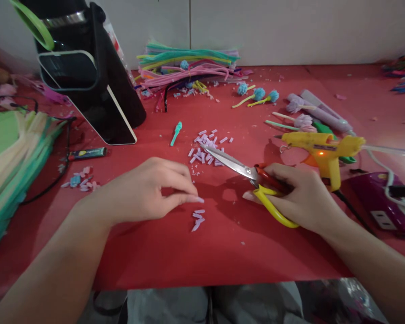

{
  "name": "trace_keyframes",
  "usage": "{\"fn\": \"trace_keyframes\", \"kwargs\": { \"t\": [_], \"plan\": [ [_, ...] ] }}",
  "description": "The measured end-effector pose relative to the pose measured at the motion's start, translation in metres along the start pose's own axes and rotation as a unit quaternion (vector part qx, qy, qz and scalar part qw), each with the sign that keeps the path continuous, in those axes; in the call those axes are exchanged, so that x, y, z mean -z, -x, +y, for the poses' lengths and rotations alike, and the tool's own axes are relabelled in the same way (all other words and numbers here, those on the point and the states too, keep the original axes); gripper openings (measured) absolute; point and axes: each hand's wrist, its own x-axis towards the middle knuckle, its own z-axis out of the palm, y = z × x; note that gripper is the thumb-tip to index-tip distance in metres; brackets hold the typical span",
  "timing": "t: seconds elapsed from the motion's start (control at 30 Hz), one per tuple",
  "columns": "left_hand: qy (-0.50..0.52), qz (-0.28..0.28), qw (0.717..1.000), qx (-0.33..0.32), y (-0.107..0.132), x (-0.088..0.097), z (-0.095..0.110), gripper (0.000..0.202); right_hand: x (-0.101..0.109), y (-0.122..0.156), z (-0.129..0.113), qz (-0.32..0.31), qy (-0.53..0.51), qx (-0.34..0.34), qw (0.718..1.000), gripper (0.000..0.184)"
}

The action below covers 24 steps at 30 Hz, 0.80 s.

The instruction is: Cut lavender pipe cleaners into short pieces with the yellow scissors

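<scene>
My right hand (pixel 300 193) is wrapped around the handles of the scissors (pixel 231 164), one handle red and one yellow. The blades look closed together and point left, over a pile of short lilac pipe cleaner pieces (pixel 205 155). My left hand (pixel 155 189) is closed in a pinch just above the table, with a short lilac pipe cleaner piece (pixel 198 199) at its fingertips. Right below these fingertips lie several cut lilac pieces (pixel 198 218) in a small group. Behind the pile is a small twisted teal pipe cleaner (pixel 177 132).
A yellow glue gun (pixel 324 150) with a lit orange light lies at right, near a purple power strip (pixel 381 202). A black tumbler (pixel 87 72) stands back left. Pipe cleaner bundles (pixel 189 65) lie by the wall. Blue pompom stems (pixel 259 94) lie back right on the red table (pixel 222 265).
</scene>
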Motion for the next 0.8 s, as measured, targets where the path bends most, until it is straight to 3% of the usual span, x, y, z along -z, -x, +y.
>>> {"fn": "trace_keyframes", "kwargs": {
  "t": [0.1, 0.27, 0.37, 0.5, 0.6, 0.8],
  "plan": [
    [0.030, -0.082, 0.996, 0.029, -0.001, -0.004, -0.002, 0.016, 0.000, -0.001, 0.000, 0.002, 0.002, 0.005, 1.000, 0.058],
    [0.030, -0.104, 0.992, 0.058, 0.000, -0.003, -0.003, 0.013, 0.000, -0.001, -0.001, 0.006, 0.004, 0.009, 1.000, 0.057],
    [0.003, -0.061, 0.996, 0.065, 0.000, -0.002, -0.003, 0.016, 0.001, -0.001, -0.001, 0.010, 0.002, 0.004, 1.000, 0.056],
    [-0.068, 0.099, 0.987, 0.104, -0.010, -0.010, -0.007, 0.015, 0.001, -0.002, -0.001, 0.021, 0.014, -0.018, 1.000, 0.056],
    [-0.108, 0.167, 0.970, 0.142, -0.024, -0.021, -0.009, 0.013, 0.002, -0.003, 0.000, 0.020, 0.014, -0.026, 0.999, 0.054],
    [-0.122, 0.124, 0.971, 0.167, -0.043, -0.036, -0.004, 0.016, 0.002, -0.005, -0.003, 0.025, -0.011, -0.012, 1.000, 0.055]
  ]
}}
